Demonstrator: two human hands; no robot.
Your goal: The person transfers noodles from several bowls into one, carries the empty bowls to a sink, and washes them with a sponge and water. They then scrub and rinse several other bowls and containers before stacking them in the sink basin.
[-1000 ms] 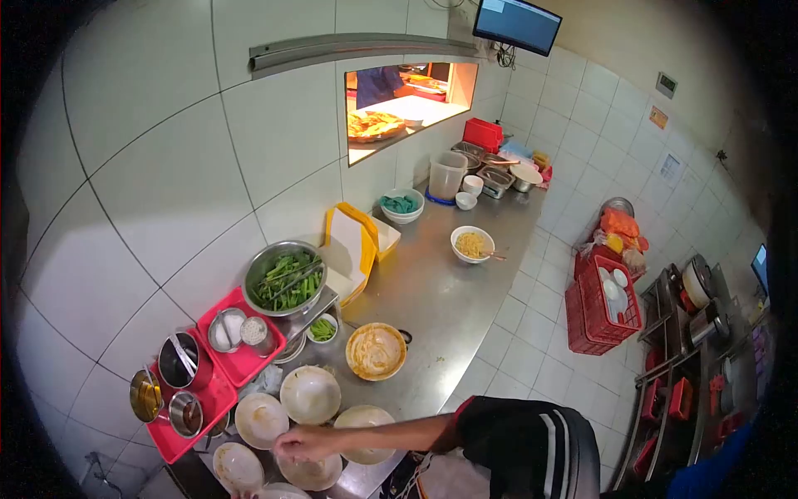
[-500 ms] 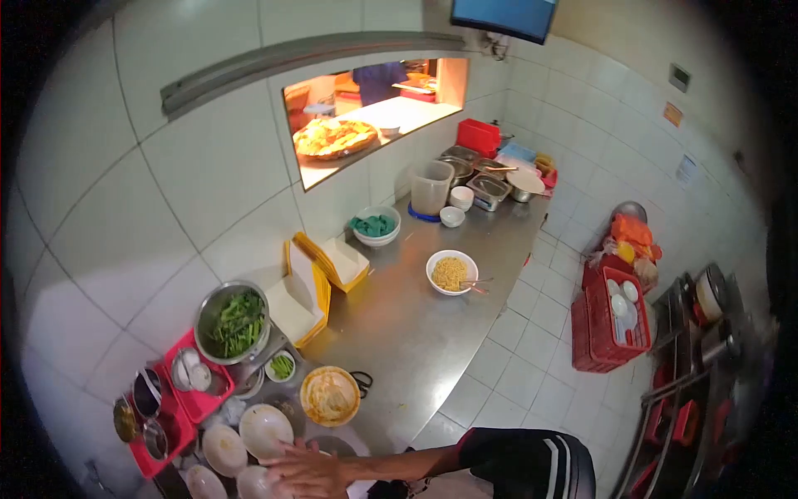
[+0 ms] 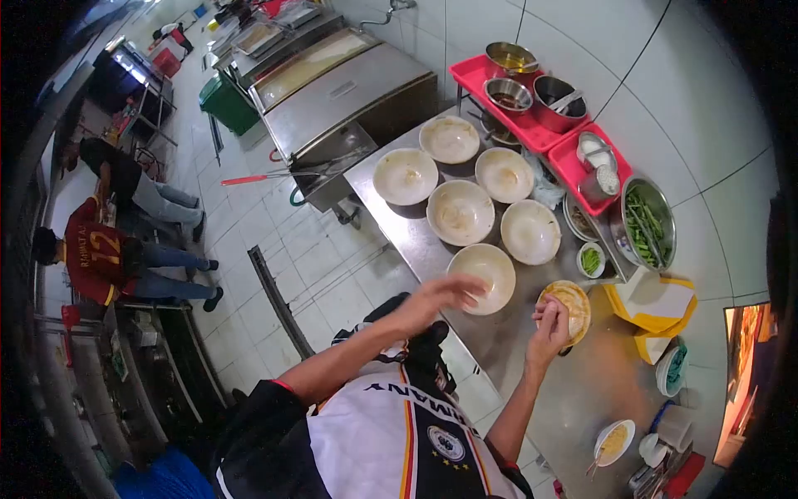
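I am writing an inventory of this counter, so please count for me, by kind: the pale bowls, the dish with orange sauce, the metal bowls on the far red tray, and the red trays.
pale bowls: 6
dish with orange sauce: 1
metal bowls on the far tray: 3
red trays: 2
Total: 12

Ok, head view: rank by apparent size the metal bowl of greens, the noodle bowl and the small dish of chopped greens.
1. metal bowl of greens
2. noodle bowl, at the warped frame edge, so less sure
3. small dish of chopped greens
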